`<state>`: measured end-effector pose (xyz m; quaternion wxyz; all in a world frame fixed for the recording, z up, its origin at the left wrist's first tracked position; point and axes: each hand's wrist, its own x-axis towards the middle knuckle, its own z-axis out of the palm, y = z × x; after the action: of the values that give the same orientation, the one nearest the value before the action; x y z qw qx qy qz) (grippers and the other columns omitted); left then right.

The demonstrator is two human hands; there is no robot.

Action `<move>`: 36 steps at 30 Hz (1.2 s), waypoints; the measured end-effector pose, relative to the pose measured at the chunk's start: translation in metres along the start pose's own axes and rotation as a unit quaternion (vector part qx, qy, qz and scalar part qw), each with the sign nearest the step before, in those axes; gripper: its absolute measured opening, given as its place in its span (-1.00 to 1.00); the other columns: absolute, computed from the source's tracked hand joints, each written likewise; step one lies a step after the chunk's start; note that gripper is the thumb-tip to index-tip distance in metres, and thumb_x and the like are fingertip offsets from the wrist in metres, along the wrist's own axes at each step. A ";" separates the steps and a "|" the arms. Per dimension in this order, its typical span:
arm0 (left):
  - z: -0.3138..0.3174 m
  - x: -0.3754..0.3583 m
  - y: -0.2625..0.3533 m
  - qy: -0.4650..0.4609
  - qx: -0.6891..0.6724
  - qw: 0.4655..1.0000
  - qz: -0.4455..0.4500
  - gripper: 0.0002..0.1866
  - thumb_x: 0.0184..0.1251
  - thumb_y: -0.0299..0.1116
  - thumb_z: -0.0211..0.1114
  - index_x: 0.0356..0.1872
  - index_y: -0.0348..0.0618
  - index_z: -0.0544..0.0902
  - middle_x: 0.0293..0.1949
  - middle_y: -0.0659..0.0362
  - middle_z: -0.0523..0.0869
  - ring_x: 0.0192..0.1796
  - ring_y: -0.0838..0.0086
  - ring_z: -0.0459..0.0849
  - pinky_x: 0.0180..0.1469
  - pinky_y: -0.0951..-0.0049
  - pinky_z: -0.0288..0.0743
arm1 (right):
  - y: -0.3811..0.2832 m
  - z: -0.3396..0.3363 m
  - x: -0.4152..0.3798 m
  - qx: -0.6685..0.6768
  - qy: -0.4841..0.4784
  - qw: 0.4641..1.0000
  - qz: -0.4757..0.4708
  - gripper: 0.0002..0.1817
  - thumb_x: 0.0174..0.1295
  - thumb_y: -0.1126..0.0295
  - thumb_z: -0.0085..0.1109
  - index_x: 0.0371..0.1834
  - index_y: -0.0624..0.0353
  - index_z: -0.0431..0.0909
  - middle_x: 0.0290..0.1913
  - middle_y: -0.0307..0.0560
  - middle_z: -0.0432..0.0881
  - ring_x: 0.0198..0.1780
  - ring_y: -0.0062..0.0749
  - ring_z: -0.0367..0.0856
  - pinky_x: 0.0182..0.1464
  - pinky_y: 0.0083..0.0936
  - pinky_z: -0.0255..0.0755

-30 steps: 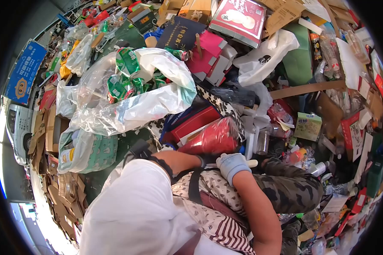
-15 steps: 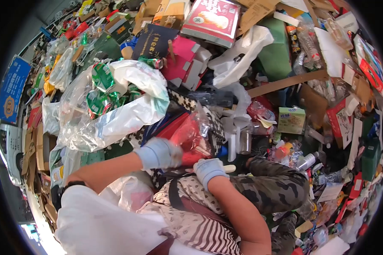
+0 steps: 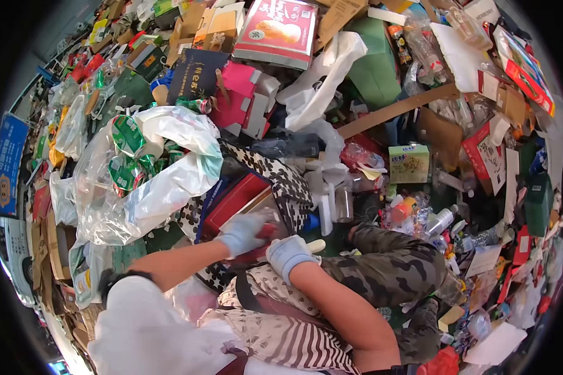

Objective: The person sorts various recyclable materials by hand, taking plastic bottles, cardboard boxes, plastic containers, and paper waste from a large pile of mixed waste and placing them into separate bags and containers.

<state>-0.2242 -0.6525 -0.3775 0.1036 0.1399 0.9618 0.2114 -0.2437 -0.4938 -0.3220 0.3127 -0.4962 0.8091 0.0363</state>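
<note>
My left hand [image 3: 241, 235], in a pale glove, is closed and smeared by motion at the mouth of a black-and-white patterned bag [image 3: 292, 190]. A blurred, partly clear, reddish thing [image 3: 267, 230] shows at its fingertips; I cannot tell what it is. Inside the bag lie a red flat box or book [image 3: 236, 203] and other flat items. My right hand [image 3: 289, 257], gloved too, is closed close beside it over my lap. A cream-coloured handle [image 3: 317, 246] sticks out from its far side, the rest hidden by the fingers.
To the left lies a clear and white plastic bag [image 3: 184, 165] with crushed green cans [image 3: 128, 136]. Cardboard, bottles and boxes heap all round, including a red-and-white box [image 3: 278, 31], a green box [image 3: 374, 62] and a brown strip [image 3: 397, 109]. My camouflage-clad leg [image 3: 387, 262] is bent at right.
My left hand has moved slightly down and left. The red plastic that covered the bag's opening has gone from there, so the red flat item inside shows. The view has shifted a little.
</note>
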 end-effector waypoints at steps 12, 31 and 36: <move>0.126 0.103 0.001 -0.119 -0.064 0.991 0.004 -0.70 0.15 -0.42 0.12 -0.06 -0.11 0.55 -0.07 -0.01 0.60 0.00 0.25 0.58 0.02 0.36 0.45 | 0.017 0.009 -0.006 0.089 0.058 0.993 0.047 -0.81 0.12 0.39 0.00 -0.28 0.11 0.61 -0.20 -0.06 0.62 -0.20 -0.26 0.65 -0.28 -0.36 0.52; 0.013 0.389 0.048 0.033 -0.104 0.990 -0.089 0.03 -0.21 -0.04 0.45 0.33 -0.05 0.07 0.31 -0.10 0.15 0.29 0.11 0.27 0.27 0.21 0.18 | 0.117 -0.069 -0.133 0.137 0.544 0.816 0.138 -0.63 -0.05 0.34 0.17 -0.12 0.15 0.45 -0.20 -0.12 0.52 -0.32 -0.34 0.56 -0.36 -0.47 0.46; 0.083 0.443 0.066 -0.024 -0.105 0.975 -0.195 0.03 -0.27 0.02 0.46 0.31 0.00 0.11 0.16 -0.05 0.42 0.19 0.14 0.42 0.22 0.19 0.23 | 0.128 -0.054 -0.134 0.155 0.560 0.795 0.173 -0.56 -0.08 0.32 0.22 -0.07 0.13 0.44 -0.13 -0.09 0.53 -0.28 -0.29 0.57 -0.37 -0.43 0.46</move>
<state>-0.6041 -0.4253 -0.4847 0.1798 -0.0568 0.9403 0.2832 -0.3330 -0.3451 -0.2382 -0.1336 -0.2261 0.9101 -0.3205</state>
